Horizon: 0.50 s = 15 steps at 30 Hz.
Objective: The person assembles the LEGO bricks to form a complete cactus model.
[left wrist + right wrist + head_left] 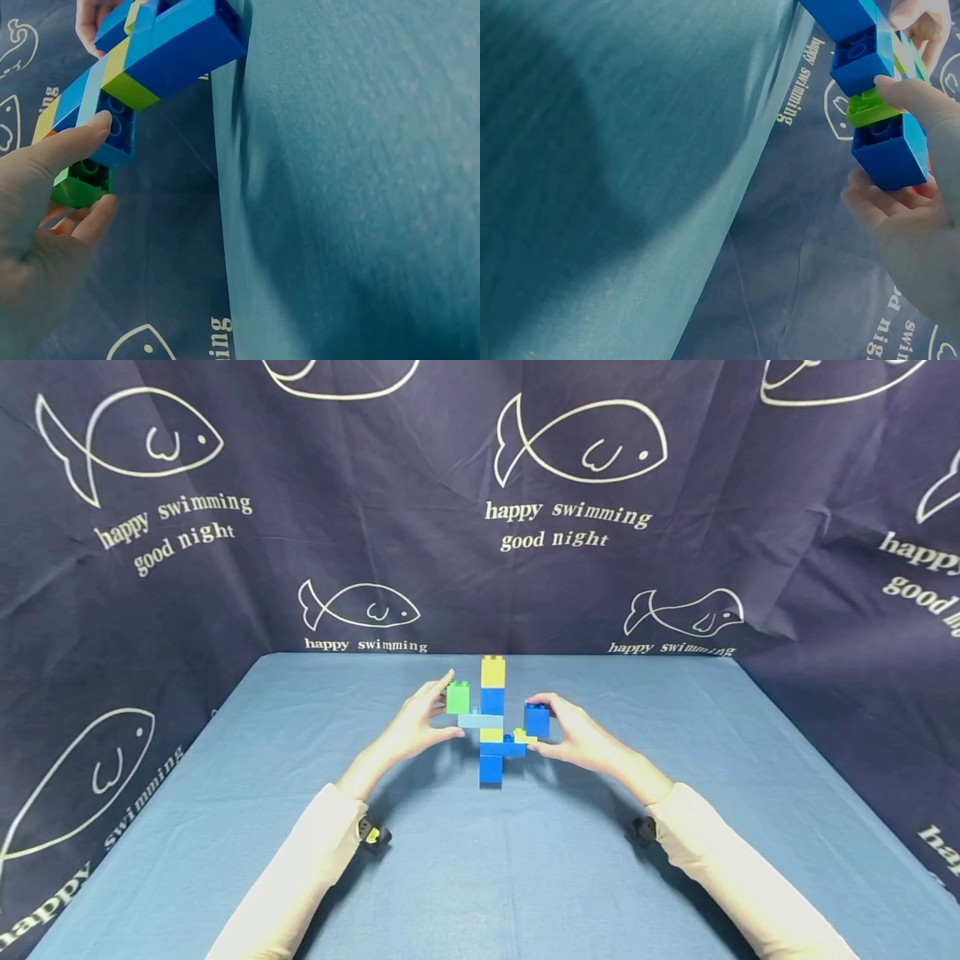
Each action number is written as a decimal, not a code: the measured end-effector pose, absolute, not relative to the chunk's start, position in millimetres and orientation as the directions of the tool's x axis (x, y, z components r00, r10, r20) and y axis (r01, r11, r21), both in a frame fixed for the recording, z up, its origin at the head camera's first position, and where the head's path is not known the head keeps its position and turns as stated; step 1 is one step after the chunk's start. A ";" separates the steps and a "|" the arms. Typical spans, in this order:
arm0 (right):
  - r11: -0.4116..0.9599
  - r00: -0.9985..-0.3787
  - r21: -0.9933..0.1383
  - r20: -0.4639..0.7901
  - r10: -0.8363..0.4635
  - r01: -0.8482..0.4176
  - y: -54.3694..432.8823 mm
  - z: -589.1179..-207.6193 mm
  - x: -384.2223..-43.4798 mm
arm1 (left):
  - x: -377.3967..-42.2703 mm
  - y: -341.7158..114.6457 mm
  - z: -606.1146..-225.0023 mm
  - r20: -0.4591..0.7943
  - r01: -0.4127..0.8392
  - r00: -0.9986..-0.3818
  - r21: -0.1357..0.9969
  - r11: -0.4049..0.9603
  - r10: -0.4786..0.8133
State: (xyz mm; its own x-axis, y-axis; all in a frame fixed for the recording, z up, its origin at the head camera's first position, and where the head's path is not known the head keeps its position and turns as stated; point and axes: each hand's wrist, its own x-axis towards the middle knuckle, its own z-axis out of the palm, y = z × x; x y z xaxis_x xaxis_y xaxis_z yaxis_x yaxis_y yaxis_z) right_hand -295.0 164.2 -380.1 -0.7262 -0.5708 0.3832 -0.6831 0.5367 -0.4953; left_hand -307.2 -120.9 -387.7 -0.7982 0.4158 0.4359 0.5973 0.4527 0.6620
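Note:
A building-block structure [492,700] stands upright on the table, its column made of blue, yellow and light blue bricks. On its left arm, a green brick [457,698] sits on a light blue brick [114,131]. My left hand [414,722] pinches this arm, thumb on the light blue brick's underside and fingers at the green brick. A blue brick [891,154] sits on a thin yellow-green brick [871,109] at the end of the lower right arm. My right hand [576,735] pinches that end between thumb below and fingers behind the blue brick.
The blue cloth-covered table [495,877] spreads around the structure. Behind and at both sides hangs a dark curtain [450,560] with white fish drawings and lettering. A small black device [373,833] is at the left wrist, and another black device [643,831] at the right.

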 end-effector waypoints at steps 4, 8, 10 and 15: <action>0.536 -0.722 -0.489 0.384 -0.575 -0.688 164.0 -380.9 -297.3 | -310.2 -120.3 -388.9 0.432 0.581 -0.811 0.673 0.458 0.395; 0.543 -0.722 -0.484 0.369 -0.585 -0.687 164.5 -381.8 -298.7 | -312.8 -121.5 -390.1 0.383 0.524 -0.846 0.722 0.452 0.370; 0.548 -0.722 -0.477 0.363 -0.589 -0.687 164.9 -382.3 -299.5 | -313.9 -122.4 -390.6 0.352 0.494 -0.863 0.739 0.459 0.362; 0.551 -0.701 -0.436 0.381 -0.603 -0.711 166.9 -383.6 -302.6 | -316.6 -124.2 -391.9 0.306 0.458 -0.880 0.750 0.477 0.363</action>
State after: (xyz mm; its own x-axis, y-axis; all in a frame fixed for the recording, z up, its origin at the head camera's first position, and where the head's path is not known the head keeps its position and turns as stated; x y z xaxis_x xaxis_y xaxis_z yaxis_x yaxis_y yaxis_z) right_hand -302.6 166.9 -383.6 -0.7008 -0.6031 0.3809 -0.7114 0.5515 -0.4357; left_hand -316.6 -124.2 -391.9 -0.8801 0.3629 0.3061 0.4578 0.4774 0.7500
